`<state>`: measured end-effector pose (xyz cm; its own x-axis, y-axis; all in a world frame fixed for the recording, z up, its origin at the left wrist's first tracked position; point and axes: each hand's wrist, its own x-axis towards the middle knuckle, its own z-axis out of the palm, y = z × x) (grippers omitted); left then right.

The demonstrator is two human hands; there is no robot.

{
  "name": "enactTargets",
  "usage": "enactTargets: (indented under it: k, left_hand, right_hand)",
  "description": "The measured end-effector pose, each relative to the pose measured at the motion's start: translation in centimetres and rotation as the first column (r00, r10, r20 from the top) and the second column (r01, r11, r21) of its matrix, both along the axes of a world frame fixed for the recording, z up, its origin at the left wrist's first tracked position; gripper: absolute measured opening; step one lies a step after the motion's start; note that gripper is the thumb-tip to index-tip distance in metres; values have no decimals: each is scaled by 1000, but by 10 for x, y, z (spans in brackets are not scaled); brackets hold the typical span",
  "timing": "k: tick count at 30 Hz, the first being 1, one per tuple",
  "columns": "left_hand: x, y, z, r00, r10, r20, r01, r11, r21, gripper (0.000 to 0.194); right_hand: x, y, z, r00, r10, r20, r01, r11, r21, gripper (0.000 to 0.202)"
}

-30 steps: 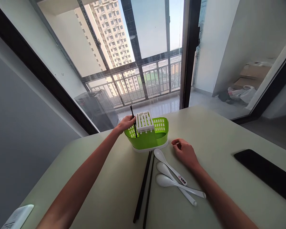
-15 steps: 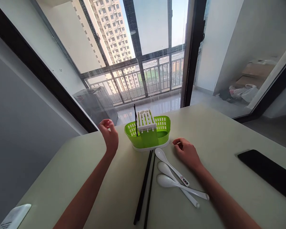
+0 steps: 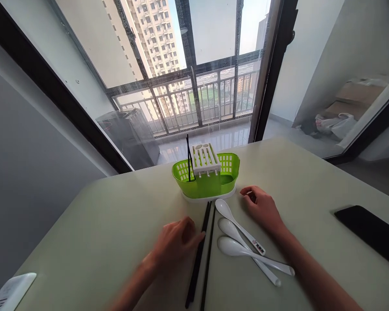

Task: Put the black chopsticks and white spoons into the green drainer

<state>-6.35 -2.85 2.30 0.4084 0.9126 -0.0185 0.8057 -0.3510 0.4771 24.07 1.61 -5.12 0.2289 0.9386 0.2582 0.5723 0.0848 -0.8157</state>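
Note:
My left hand [image 3: 176,239] is over the table just left of some black chopsticks [image 3: 199,255], its thumb tip at the nearest one. Its thumb and fingers are apart and grip nothing. Loosely curled, my right hand [image 3: 259,203] rests on the tabletop with nothing visible in it. Between the hands lie three white spoons, the upper spoon [image 3: 240,225], a middle spoon [image 3: 228,226] and a lower spoon [image 3: 256,255], their handles overlapping. Beyond them stands a green utensil basket [image 3: 209,185] with a white slotted top; black chopsticks [image 3: 189,162] stand upright in its left compartment.
A black flat object [image 3: 371,231] lies at the right of the pale table [image 3: 116,220]. A white item [image 3: 14,291] shows at the lower left corner. Glass doors with a dark frame [image 3: 272,73] rise behind the far table edge.
My left hand has come down from its raised place beside the basket, moving right and toward me to the loose chopsticks. My right hand stays put; the view has shifted slightly.

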Motion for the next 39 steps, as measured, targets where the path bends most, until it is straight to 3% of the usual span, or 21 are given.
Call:
enactTargets:
  k: [6, 12, 19, 22, 28, 39]
  left_hand:
    - [-1, -11, -3, 997, -52, -62, 54, 998, 34, 31]
    - [-6, -6, -4, 996, -87, -24, 88, 996, 7, 19]
    - [-24, 1, 4, 990, -85, -108, 83, 996, -22, 13]
    - [-36, 7, 2, 988, -47, -146, 52, 998, 34, 14]
    - [-53, 20, -15, 972, 95, -216, -21, 946, 322, 15]
    - [-54, 19, -22, 982, 59, -179, 17, 918, 397, 22]
  right_hand:
    - [1, 0, 1, 1000, 11, -24, -12, 999, -45, 27]
    - [1, -1, 3, 1000, 3, -13, -4, 998, -55, 27]
    - [1, 0, 2, 1000, -1, 7, 2, 998, -57, 28]
    - [1, 0, 1, 1000, 4, 12, -3, 998, -55, 28]
    - [1, 0, 2, 1000, 2, 9, -1, 998, -61, 28]
    - [2, 0, 4, 1000, 13, 3, -12, 999, -53, 26]
